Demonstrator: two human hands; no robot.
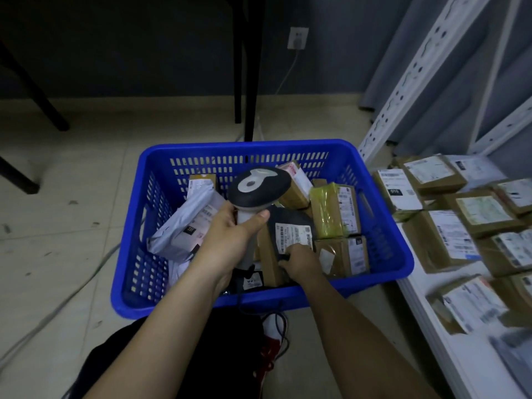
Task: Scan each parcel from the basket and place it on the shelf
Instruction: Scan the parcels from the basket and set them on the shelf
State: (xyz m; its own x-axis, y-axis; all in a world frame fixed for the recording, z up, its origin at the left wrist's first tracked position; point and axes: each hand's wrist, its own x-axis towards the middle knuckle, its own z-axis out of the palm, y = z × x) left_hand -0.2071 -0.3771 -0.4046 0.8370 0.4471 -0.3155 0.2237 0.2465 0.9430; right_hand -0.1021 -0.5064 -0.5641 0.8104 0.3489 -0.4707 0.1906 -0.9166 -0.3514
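Scanner up, parcel in hand over the basket.
The left hand (227, 234) grips the scanner (256, 188) by its handle, while the right hand (299, 262) pinches a dark parcel (290, 228) inside the blue basket (383, 243); the shelf (426, 306) to the right holds boxes.

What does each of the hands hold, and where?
Left hand grips the barcode scanner by its handle; right hand pinches the dark parcel at its lower edge.
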